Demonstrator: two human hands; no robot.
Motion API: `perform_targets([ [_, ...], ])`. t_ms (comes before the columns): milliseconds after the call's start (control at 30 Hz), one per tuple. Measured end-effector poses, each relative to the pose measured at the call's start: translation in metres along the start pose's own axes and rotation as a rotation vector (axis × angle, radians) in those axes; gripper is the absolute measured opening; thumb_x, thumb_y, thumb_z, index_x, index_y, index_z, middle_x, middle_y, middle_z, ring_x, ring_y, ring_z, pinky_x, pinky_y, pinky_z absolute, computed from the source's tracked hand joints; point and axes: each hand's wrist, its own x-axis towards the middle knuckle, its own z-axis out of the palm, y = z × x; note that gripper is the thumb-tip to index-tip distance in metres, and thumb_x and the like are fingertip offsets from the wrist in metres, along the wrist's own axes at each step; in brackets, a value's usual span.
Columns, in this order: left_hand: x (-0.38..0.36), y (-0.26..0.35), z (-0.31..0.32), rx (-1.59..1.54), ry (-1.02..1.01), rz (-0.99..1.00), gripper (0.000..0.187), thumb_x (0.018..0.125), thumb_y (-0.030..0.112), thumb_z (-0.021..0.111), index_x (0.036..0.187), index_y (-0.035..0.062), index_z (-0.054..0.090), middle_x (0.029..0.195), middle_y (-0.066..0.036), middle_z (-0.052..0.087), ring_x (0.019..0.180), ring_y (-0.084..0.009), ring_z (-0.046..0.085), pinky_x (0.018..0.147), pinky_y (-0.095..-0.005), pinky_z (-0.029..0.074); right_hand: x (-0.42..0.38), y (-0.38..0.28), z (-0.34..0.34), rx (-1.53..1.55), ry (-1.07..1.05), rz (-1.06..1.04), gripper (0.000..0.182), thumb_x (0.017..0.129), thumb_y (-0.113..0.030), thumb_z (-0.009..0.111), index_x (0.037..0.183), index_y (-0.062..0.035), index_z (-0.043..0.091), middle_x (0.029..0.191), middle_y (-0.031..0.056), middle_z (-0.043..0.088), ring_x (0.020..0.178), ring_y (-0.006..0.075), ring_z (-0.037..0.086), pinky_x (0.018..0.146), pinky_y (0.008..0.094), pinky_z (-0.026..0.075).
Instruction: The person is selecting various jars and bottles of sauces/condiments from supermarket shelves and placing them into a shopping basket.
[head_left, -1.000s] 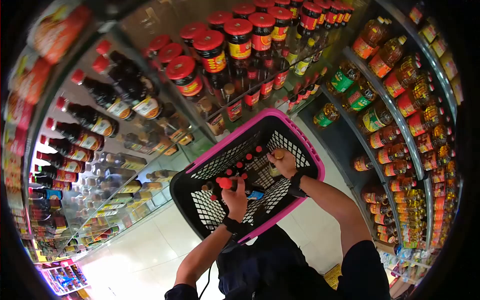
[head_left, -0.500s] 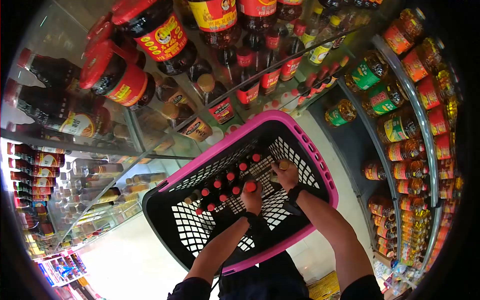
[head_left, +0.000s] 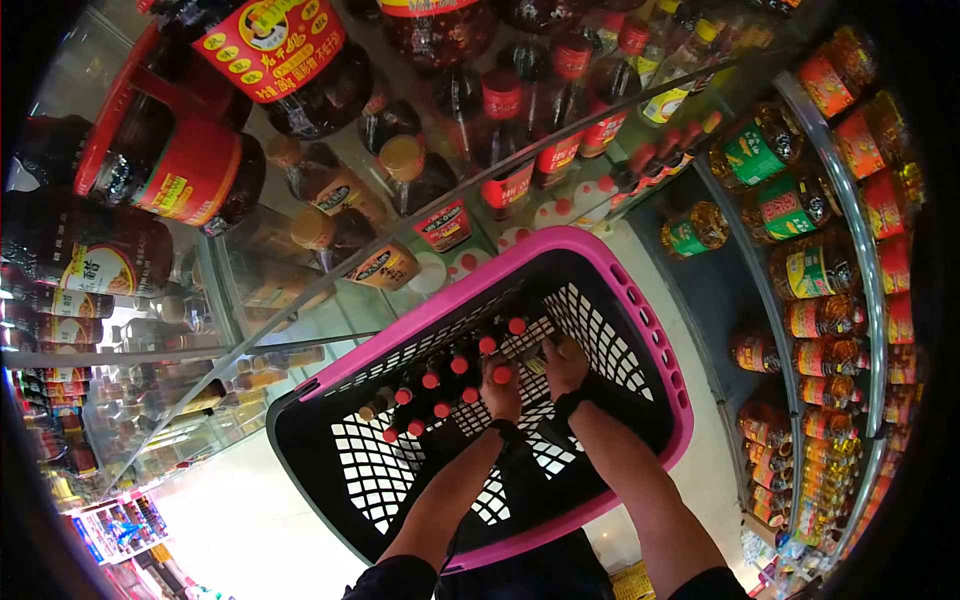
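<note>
Left hand (head_left: 502, 397) nearer right hand (head_left: 566, 366), red-capped bottle (head_left: 502, 375)

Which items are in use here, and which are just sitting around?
In use:
- left hand, gripping a red-capped bottle
- right hand, at a partly hidden item
- pink-rimmed basket
- other red-capped bottles inside it

Sitting around:
- big red-labelled jar, glass shelf
- green-labelled bottles, right-side shelving
- yellow crate, floor level
</note>
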Motion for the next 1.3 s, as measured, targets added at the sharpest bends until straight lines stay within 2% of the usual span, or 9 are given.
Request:
perform_targets([
  [100, 0.007, -0.022, 0.005, 0.055, -0.004, 0.182, 0.018, 0.074, 0.006, 0.065, 0.088, 0.0057, 0.054, 0.094, -0.010, 0.056, 0.089, -0.0281, 0.055, 0.076, -0.0351, 0.044, -0.007, -0.002, 0.014, 0.133, 0.123, 0.010, 0.023, 0.075, -0.018, 0.070, 0.085, 0.0002, 0.060, 0.083, 0.0118, 0.061, 0.074, 0.0226, 0.057, 0.067, 0.0349, 0.044],
  [267, 0.015, -0.028, 0.005, 0.026, -0.038, 0.106, 0.016, 0.075, 0.002, 0.065, 0.087, 0.0022, 0.054, 0.093, -0.009, 0.058, 0.086, -0.0246, 0.055, 0.077, -0.0318, 0.043, -0.013, -0.015, 0.022, 0.295, 0.138, 0.072, 0.033, 0.071, -0.019, 0.073, 0.089, 0.0034, 0.058, 0.085, 0.0119, 0.061, 0.077, 0.0221, 0.057, 0.070, 0.0330, 0.045],
  [367, 0.017, -0.025, 0.001, -0.012, -0.074, 0.061, 0.019, 0.073, 0.003, 0.066, 0.088, 0.0019, 0.054, 0.091, -0.009, 0.056, 0.084, -0.0246, 0.055, 0.077, -0.0313, 0.043, -0.012, -0.013, 0.022, 0.296, 0.035, 0.125, 0.044, 0.071, -0.024, 0.074, 0.102, 0.0019, 0.057, 0.096, 0.0151, 0.060, 0.084, 0.0270, 0.059, 0.070, 0.0368, 0.048],
  [600, 0.019, -0.031, 0.000, 0.048, -0.046, 0.147, 0.022, 0.073, 0.003, 0.066, 0.093, 0.0039, 0.056, 0.093, -0.011, 0.058, 0.089, -0.0262, 0.057, 0.079, -0.0328, 0.044, -0.020, -0.022, 0.033, 0.142, 0.106, 0.014, 0.040, 0.069, -0.020, 0.074, 0.095, 0.0032, 0.057, 0.089, 0.0128, 0.061, 0.078, 0.0223, 0.058, 0.072, 0.0333, 0.047],
  [667, 0.019, -0.031, 0.001, 0.069, -0.033, 0.174, 0.023, 0.073, 0.002, 0.066, 0.093, 0.0038, 0.056, 0.095, -0.011, 0.059, 0.090, -0.0262, 0.057, 0.080, -0.0330, 0.044, -0.020, -0.021, 0.035, 0.308, -0.023, 0.040, 0.043, 0.067, -0.020, 0.075, 0.098, 0.0030, 0.056, 0.092, 0.0140, 0.060, 0.081, 0.0241, 0.058, 0.074, 0.0334, 0.046],
  [833, 0.014, -0.029, 0.003, 0.073, 0.033, 0.217, 0.024, 0.072, 0.003, 0.065, 0.095, 0.0034, 0.056, 0.095, -0.011, 0.059, 0.091, -0.0272, 0.057, 0.081, -0.0339, 0.045, -0.024, -0.018, 0.035, 0.153, -0.017, -0.066, 0.048, 0.064, -0.020, 0.076, 0.101, 0.0026, 0.055, 0.098, 0.0161, 0.056, 0.091, 0.0289, 0.056, 0.080, 0.0358, 0.045],
  [1033, -0.005, -0.019, -0.001, 0.047, 0.033, -0.086, 0.037, 0.073, 0.014, 0.066, 0.107, 0.0030, 0.056, 0.100, -0.017, 0.062, 0.091, -0.0318, 0.060, 0.078, -0.0367, 0.047, -0.036, -0.028, 0.021, 0.061, -0.113, -0.140, 0.051, 0.064, -0.017, 0.073, 0.106, 0.0021, 0.054, 0.104, 0.0182, 0.054, 0.099, 0.0306, 0.052, 0.085, 0.0376, 0.042],
  [1100, -0.015, 0.010, -0.003, 0.302, 0.120, -0.244, 0.046, 0.072, 0.020, 0.067, 0.113, 0.0023, 0.055, 0.101, -0.020, 0.061, 0.092, -0.0314, 0.061, 0.077, -0.0365, 0.048, -0.038, -0.025, 0.019, 0.046, -0.147, -0.151, 0.052, 0.064, -0.017, 0.072, 0.108, 0.0017, 0.053, 0.106, 0.0186, 0.054, 0.100, 0.0303, 0.052, 0.086, 0.0373, 0.042],
  [1300, -0.018, -0.004, -0.002, 0.241, 0.119, -0.190, 0.048, 0.071, 0.019, 0.067, 0.114, 0.0017, 0.055, 0.093, -0.018, 0.064, 0.085, -0.0290, 0.063, 0.074, -0.0351, 0.049, -0.033, 0.003, 0.032, 0.166, -0.220, -0.118, 0.051, 0.067, -0.017, 0.065, 0.112, 0.0016, 0.053, 0.106, 0.0179, 0.057, 0.098, 0.0291, 0.055, 0.084, 0.0347, 0.043],
])
